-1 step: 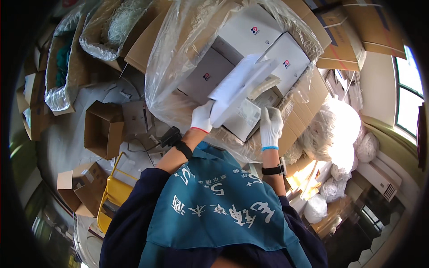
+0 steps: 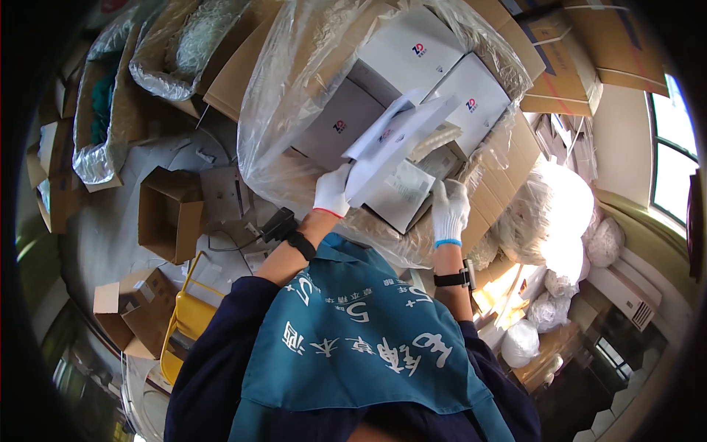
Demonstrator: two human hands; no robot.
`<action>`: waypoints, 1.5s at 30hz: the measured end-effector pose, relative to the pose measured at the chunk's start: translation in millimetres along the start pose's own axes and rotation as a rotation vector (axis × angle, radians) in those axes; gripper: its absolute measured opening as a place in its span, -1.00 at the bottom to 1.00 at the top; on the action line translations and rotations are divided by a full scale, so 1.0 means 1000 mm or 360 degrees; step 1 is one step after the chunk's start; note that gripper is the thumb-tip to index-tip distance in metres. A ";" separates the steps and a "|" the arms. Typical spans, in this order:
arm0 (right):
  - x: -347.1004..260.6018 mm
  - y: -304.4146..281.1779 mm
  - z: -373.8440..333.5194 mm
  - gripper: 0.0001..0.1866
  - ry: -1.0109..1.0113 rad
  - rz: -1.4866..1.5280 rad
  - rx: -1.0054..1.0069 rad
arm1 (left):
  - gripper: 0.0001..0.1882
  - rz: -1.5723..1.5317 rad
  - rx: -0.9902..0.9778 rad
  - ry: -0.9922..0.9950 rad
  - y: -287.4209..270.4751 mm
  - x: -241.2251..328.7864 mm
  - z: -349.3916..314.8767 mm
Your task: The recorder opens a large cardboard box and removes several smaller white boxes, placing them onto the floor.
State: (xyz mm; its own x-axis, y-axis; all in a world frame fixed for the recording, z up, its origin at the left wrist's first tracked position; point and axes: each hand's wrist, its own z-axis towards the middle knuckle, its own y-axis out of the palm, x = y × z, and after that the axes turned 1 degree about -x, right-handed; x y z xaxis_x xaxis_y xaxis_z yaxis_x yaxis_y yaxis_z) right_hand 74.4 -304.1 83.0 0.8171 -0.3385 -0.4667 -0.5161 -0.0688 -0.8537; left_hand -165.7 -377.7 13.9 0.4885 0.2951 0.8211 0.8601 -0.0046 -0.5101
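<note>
My left hand [image 2: 333, 190], in a white knit glove with a red cuff, grips the lower end of a folded white cardboard piece [image 2: 401, 151]. This piece slants up and right over a large plastic-lined carton [image 2: 508, 158]. Printed white boxes [image 2: 409, 48] stand inside the carton. Near its front side lies a smaller white box [image 2: 400, 195] with a pale sheet on top. My right hand [image 2: 450, 210], gloved with a blue cuff, is beside that box at the carton's near right edge. Its fingers are loosely apart, and nothing shows between them.
An open brown carton [image 2: 171, 214] stands on the floor at left, with another carton [image 2: 136, 309] and a yellow metal-framed chair [image 2: 191, 317] nearer me. Plastic-lined cartons [image 2: 184, 51] are at the far left. Bulky clear plastic bags [image 2: 545, 214] crowd the right side.
The white cardboard piece has turned slightly in my left hand, so a printed mark on it now shows. My right hand has shifted a little to the right.
</note>
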 end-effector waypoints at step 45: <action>-0.255 0.162 -0.287 -0.68 -0.1339 -0.0412 -0.1343 | -0.69 -0.0254 0.1749 -0.0404 -0.317 -0.069 -0.386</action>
State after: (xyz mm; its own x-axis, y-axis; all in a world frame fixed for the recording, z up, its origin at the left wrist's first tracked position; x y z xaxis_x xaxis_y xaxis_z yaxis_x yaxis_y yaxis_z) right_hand -291.5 -498.0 130.3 0.6704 0.4675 -0.5762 -0.0625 -0.7382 -0.6716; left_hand -415.0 -765.7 217.6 0.2335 0.4025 0.8851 0.2545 0.8533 -0.4552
